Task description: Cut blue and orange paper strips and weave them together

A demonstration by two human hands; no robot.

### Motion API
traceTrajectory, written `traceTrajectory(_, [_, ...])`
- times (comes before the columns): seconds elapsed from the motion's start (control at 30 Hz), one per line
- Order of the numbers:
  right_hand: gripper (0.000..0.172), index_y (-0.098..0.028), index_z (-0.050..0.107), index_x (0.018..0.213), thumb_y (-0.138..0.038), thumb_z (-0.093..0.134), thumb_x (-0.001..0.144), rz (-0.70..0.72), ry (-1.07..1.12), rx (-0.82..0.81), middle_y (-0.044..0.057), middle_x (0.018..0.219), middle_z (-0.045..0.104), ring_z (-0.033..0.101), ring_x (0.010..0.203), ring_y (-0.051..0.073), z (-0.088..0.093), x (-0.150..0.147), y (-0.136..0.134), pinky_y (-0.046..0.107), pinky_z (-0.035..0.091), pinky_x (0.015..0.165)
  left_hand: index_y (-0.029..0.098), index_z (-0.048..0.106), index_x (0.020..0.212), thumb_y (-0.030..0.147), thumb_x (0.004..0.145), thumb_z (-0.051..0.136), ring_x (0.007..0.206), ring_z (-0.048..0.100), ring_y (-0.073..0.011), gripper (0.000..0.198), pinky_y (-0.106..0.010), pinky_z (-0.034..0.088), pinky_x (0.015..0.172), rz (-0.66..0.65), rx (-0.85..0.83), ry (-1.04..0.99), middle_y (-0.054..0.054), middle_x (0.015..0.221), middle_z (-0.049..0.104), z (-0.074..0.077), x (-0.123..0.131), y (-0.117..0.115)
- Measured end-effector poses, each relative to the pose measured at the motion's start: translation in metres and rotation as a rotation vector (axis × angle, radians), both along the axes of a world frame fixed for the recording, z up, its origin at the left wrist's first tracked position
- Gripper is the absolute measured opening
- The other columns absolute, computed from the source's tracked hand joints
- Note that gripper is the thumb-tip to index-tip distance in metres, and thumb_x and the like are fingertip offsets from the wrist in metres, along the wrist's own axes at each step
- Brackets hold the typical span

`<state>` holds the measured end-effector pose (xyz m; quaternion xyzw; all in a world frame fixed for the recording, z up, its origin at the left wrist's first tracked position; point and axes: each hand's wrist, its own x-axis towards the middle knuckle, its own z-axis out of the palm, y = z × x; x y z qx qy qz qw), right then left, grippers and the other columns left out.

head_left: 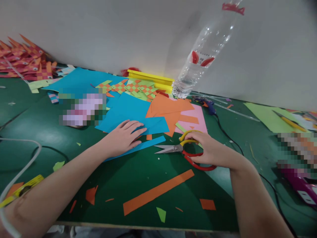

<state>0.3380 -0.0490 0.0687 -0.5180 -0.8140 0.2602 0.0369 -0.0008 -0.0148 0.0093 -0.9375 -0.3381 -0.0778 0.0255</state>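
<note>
My left hand (127,136) lies palm down with its fingers stretched out, resting on blue paper (131,105) and on one end of a cut blue strip (153,144). What is under the palm is hidden. In my right hand (211,148) are scissors (192,157) with one yellow and one red handle. Their blades are parted and point left, near the strip's free end. An orange strip (158,192) lies nearer the table's front edge. Orange paper (165,109) and pink paper (200,115) lie just behind the scissors.
A clear plastic bottle (205,49) leans against the wall at the back. Woven paper fish (133,86) lie left of it, with more piled (32,61) at far left. A glue gun (208,105) trails a black cord on the right. Paper scraps (161,214) dot the green table (104,185).
</note>
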Motion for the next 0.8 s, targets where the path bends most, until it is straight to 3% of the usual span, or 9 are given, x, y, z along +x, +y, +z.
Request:
traceTrajectory(0.43, [0.035,-0.027,0.058,0.104,-0.033,0.066,0.070,-0.032,-0.097,0.064,0.006,0.119,0.062,0.061,0.104,0.027,0.010,0.019,-0.001,0.043,0.052,0.087,0.020,0.045,0.138,0.046,0.101,0.027,0.135,0.035,-0.0258,0.048,-0.044,0.026,0.111,0.006,-0.063,-0.055,-0.010,0.144,0.044,0.002,0.000,0.000])
traceTrajectory(0.8, [0.036,-0.025,0.061,0.104,-0.033,0.066,0.070,-0.043,-0.065,0.075,0.007,0.119,0.062,0.060,0.107,0.028,0.006,0.017,0.001,0.043,0.051,0.090,0.021,0.045,0.137,0.048,0.101,0.028,0.133,0.037,-0.0257,0.048,-0.044,0.026,0.110,0.006,-0.034,-0.043,-0.010,0.143,0.046,0.000,0.001,0.000])
